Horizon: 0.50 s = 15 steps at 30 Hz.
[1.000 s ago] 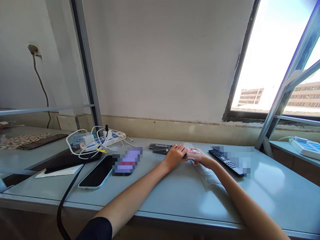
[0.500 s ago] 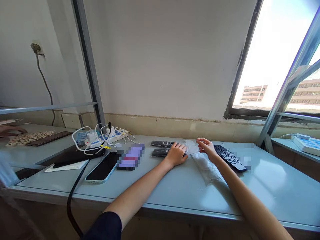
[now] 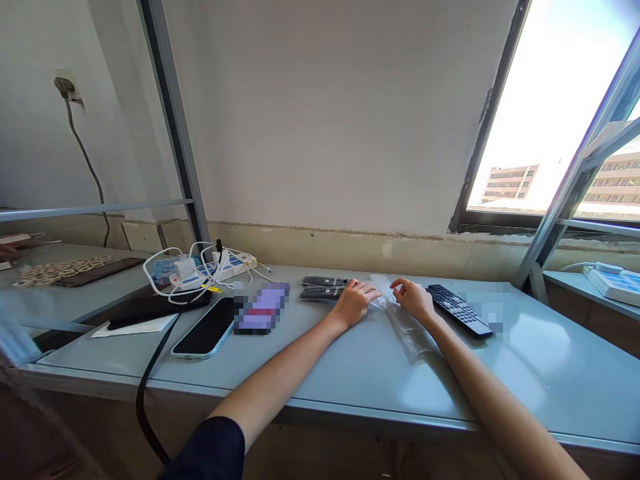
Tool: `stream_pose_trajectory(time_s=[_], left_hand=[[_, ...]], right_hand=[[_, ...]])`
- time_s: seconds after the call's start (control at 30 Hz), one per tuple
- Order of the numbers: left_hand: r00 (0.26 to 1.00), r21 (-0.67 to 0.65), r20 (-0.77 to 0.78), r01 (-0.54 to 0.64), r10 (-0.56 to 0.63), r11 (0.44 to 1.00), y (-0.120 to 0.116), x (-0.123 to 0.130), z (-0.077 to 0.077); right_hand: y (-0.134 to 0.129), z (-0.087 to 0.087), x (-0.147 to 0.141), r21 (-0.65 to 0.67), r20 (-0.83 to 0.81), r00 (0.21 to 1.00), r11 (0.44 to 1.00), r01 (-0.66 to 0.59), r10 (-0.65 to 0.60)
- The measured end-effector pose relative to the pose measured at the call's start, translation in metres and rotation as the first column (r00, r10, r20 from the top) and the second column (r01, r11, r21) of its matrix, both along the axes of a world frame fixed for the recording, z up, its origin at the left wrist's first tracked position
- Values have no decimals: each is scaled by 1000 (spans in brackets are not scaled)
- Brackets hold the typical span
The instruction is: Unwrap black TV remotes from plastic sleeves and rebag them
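Note:
My left hand (image 3: 355, 301) rests over the right ends of two dark remotes in clear plastic, one (image 3: 320, 293) nearer and the other (image 3: 323, 281) behind it. Its fingers are bent and pressed on the wrapping, whose edge reaches out to the right. My right hand (image 3: 413, 298) is beside a long clear plastic bag (image 3: 407, 330), fingers curled and thumb close to them; whether plastic lies between them is too small to tell. A bare black remote (image 3: 460, 310) lies slanted just right of my right hand.
Left on the grey table (image 3: 350, 380) are a phone with a light blue edge (image 3: 206, 330), a blurred purple item (image 3: 263, 308), a dark case (image 3: 160, 308) and a power strip (image 3: 233, 265) with tangled white cables. A metal post (image 3: 175, 120) stands behind them.
My right hand has curled its fingers and come down slightly near the bag. My left hand's fingers reach a little farther right over the plastic. The view has shifted slightly.

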<state>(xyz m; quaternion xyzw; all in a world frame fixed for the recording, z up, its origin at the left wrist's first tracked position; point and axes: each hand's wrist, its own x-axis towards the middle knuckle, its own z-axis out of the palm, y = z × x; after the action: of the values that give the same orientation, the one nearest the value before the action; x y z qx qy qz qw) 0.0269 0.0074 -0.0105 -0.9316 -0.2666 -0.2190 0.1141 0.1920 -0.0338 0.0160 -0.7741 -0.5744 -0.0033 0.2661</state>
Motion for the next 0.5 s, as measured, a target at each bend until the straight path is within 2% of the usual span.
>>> stream_pose_trajectory(time_s=[0.13,0.5], left_hand=[[999,-24,-2,39,-39,999,1,2,-1],[998,-128,66,22,-14,992,-3,2,1]], right_hand=[[-3,2,-5,-145,138,990,989,-11,32],[-2,-3,-4,-204,200,976,978,-48,90]])
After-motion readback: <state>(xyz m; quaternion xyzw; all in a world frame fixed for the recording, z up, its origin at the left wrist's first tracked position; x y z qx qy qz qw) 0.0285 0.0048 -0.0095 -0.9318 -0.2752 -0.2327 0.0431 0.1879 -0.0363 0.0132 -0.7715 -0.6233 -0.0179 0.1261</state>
